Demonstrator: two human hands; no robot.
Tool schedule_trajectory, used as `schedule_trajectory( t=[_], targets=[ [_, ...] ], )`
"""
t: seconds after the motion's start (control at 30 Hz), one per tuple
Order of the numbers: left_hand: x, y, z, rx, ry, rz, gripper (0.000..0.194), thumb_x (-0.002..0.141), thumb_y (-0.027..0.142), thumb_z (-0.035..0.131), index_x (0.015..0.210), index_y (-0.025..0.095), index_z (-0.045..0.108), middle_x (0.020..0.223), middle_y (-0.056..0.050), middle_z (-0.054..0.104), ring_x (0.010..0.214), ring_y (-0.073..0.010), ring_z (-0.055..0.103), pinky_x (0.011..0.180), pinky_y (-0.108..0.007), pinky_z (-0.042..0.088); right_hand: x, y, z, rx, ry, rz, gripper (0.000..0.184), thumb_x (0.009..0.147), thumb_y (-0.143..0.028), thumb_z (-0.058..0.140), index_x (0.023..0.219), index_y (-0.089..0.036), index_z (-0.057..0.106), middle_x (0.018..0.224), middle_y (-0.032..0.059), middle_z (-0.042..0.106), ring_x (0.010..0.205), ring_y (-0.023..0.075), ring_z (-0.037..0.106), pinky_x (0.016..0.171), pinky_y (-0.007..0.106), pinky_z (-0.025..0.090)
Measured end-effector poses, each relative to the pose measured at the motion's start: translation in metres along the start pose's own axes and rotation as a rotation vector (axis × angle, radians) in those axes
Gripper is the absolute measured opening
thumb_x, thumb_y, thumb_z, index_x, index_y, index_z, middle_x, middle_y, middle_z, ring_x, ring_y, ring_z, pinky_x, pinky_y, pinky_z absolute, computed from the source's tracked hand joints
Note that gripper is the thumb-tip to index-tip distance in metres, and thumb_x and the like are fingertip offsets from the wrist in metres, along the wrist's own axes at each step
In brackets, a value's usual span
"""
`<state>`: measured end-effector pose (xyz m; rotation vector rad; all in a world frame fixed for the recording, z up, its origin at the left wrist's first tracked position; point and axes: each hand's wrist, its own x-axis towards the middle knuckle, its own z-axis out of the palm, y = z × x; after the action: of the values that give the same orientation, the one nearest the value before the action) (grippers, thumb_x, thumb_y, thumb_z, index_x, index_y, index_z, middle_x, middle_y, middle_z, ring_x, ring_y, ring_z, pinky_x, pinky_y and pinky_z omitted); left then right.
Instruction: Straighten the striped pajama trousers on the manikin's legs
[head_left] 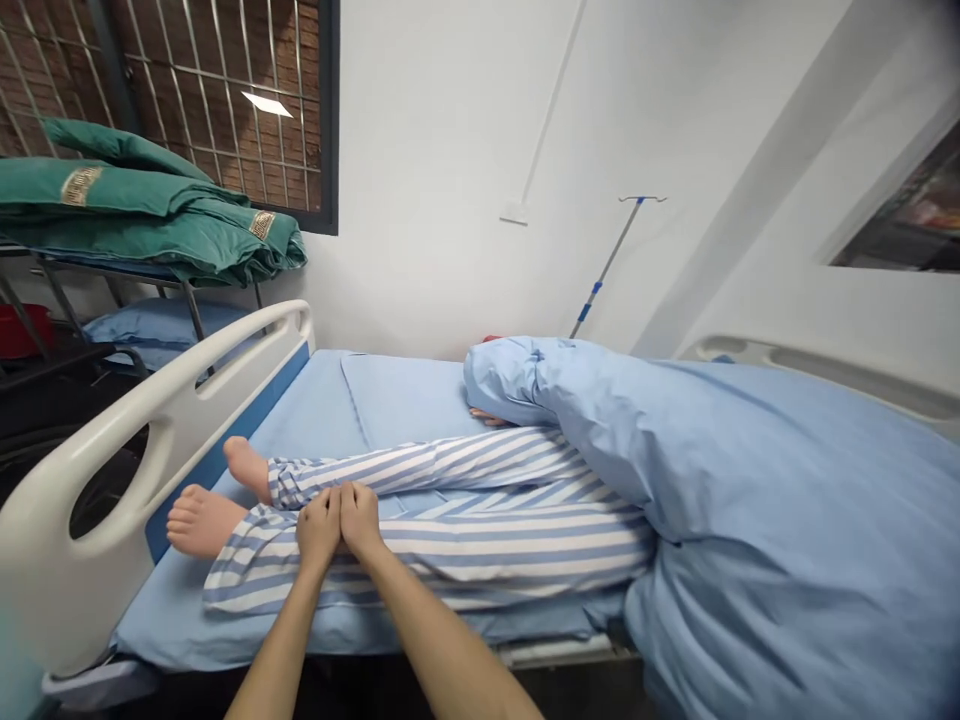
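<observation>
A figure in blue-and-white striped trousers [510,545] lies on the bed, its two bare feet [204,522] towards the footboard. My left hand [318,528] and my right hand [361,516] rest side by side, touching, on the nearer lower leg. Both are closed, with the fingers curled over the inner side of the trouser leg and the fingertips hidden. A light blue quilt [750,450] covers the upper body and hangs over the near side. Part of the figure's hand [487,416] shows under the quilt's edge.
A pale plastic footboard [142,470] stands at the left, a headboard [825,370] at the far right. Behind the bed rises an IV pole [611,265]. Folded green bedding [150,215] lies on a rack by the barred window, with a red bucket [22,330] lower left.
</observation>
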<state>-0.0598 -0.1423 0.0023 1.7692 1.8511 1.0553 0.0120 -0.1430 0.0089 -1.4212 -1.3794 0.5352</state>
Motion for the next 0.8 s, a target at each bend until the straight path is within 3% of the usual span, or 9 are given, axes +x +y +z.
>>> schedule_trajectory(
  t=[0.13,0.3,0.53,0.8],
  targets=[
    [-0.003,0.008,-0.007,0.072,-0.020,-0.017,0.036,0.083,0.039,0.030,0.062,0.019,0.052,0.068,-0.003,0.060,0.064,-0.0139,0.050,0.057,-0.023,0.026,-0.004,-0.006,-0.028,-0.053,-0.015,-0.095,0.040,0.085,-0.032,0.032,0.049,-0.017,0.042,0.047,-0.0029,0.042,0.048,0.0094,0.037,0.048,0.023,0.021],
    [-0.002,0.008,-0.005,0.049,-0.021,-0.056,0.036,0.081,0.042,0.033,0.060,0.020,0.052,0.065,-0.003,0.059,0.064,-0.0144,0.049,0.055,-0.023,0.025,-0.013,0.008,-0.062,-0.121,0.039,-0.123,0.040,0.087,-0.033,0.031,0.051,-0.018,0.038,0.047,-0.0037,0.038,0.047,0.0090,0.035,0.049,0.024,0.020],
    [-0.011,0.024,0.006,-0.134,0.031,0.028,0.040,0.084,0.040,0.029,0.054,0.018,0.043,0.053,0.001,0.050,0.057,-0.0109,0.046,0.056,-0.021,0.028,-0.017,0.020,-0.060,-0.141,0.073,-0.101,0.038,0.087,-0.032,0.032,0.052,-0.019,0.040,0.046,-0.0032,0.039,0.047,0.0099,0.036,0.049,0.025,0.019],
    [-0.024,0.030,0.015,0.142,-0.076,0.024,0.034,0.083,0.039,0.033,0.061,0.020,0.051,0.062,-0.001,0.058,0.063,-0.0131,0.050,0.055,-0.023,0.022,-0.014,0.019,-0.062,-0.083,0.061,-0.066,0.038,0.086,-0.033,0.031,0.053,-0.018,0.040,0.048,-0.0033,0.042,0.049,0.0102,0.039,0.050,0.023,0.023]
  ],
)
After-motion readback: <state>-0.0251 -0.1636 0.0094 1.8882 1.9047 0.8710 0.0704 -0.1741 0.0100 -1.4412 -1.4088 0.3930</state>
